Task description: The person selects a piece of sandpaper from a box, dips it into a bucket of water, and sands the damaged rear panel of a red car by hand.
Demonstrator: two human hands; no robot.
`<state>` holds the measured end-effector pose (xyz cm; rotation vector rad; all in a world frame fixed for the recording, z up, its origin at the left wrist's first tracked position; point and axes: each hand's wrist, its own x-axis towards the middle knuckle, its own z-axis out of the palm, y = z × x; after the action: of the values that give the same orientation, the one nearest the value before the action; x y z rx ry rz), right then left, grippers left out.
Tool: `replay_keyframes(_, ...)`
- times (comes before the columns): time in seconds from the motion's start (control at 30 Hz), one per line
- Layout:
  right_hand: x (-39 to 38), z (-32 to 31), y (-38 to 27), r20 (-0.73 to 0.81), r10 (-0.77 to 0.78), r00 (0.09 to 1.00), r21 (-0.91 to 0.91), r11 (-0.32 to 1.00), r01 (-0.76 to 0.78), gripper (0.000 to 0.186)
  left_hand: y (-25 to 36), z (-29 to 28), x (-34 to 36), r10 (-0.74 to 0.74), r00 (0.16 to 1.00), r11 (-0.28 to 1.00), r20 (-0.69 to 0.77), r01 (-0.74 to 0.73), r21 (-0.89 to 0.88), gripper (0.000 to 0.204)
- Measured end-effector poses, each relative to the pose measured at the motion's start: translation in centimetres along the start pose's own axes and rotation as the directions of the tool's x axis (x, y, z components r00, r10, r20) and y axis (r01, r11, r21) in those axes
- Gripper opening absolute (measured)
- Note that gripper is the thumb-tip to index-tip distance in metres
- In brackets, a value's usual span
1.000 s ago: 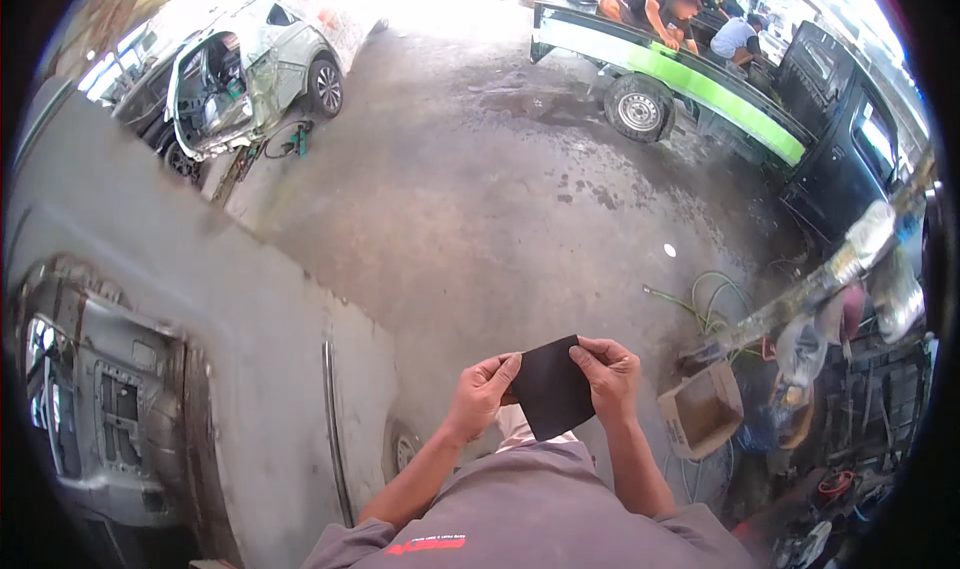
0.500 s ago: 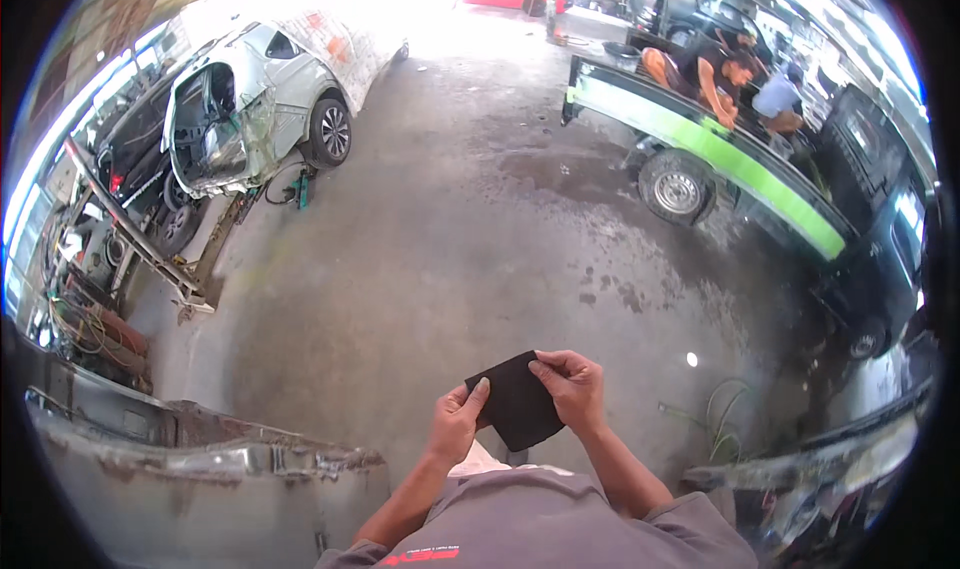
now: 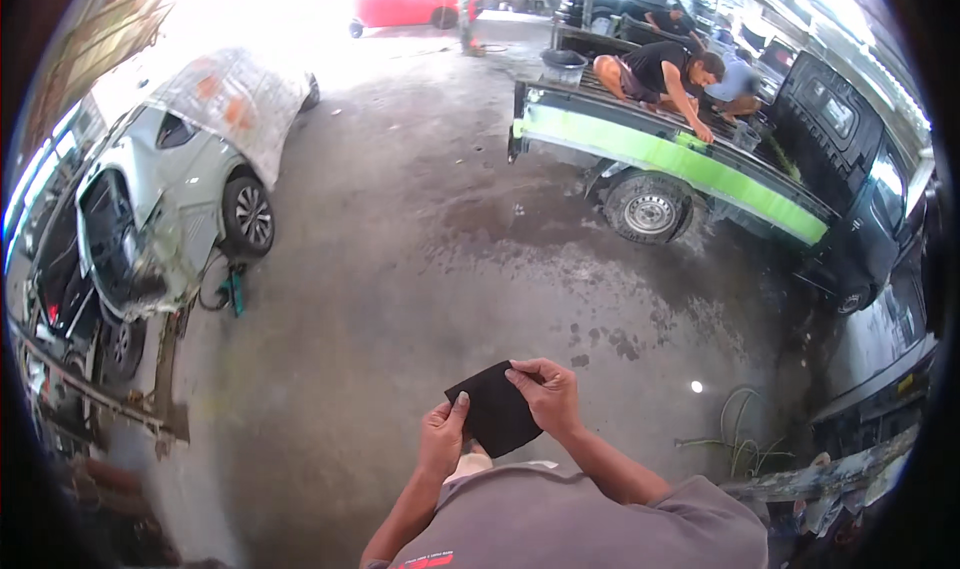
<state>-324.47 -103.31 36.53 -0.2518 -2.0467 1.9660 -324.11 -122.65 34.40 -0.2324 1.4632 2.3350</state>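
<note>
In front of my body I hold up a black sandpaper-like sheet (image 3: 495, 412), roughly square and matte. My left hand (image 3: 443, 434) pinches its left edge, thumb on top. The upper right corner is gripped by my right hand (image 3: 547, 394), thumb over the face and fingers behind. Between the two hands the sheet is fairly flat and tilted. Its back side and the fingertips under it are hidden.
A damaged pale car (image 3: 180, 184) stands at left, beside a metal frame (image 3: 100, 389). At right is a truck with a green side panel (image 3: 650, 149); a person (image 3: 670, 74) crouches on its bed. A hose (image 3: 740, 439) lies on the floor, near car parts (image 3: 830, 479). A red pickup (image 3: 410, 7) is far off.
My view has turned to the right and lifted, so the pale car sits further left and the red pickup shows more fully. Both hands keep the same hold on the sheet.
</note>
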Motion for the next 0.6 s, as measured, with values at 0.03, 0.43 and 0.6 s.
replay_keyframes(0.03, 2.9, 1.3, 0.0, -0.025, 0.009, 1.000, -0.022, 1.000, -0.010, 0.013, 1.9, -0.4, 3.0, 0.011, 0.998, 1.000, 0.058, -0.010, -0.023, 0.033)
replay_keyframes(0.43, 38.8, 13.7, 4.9, -0.255, 0.020, 0.967, 0.075, 0.997, -0.001, 0.011, 16.4, -2.8, 39.9, -0.137, 0.983, 0.979, 0.126, 0.115, 0.167, 0.032)
replay_keyframes(0.6, 58.8, 20.0, 6.5, -0.203, 0.013, 0.979, 0.128, 0.992, 0.014, 0.009, 24.0, -2.9, 57.9, -0.057, 0.997, 0.985, 0.058, 0.047, 0.168, 0.031)
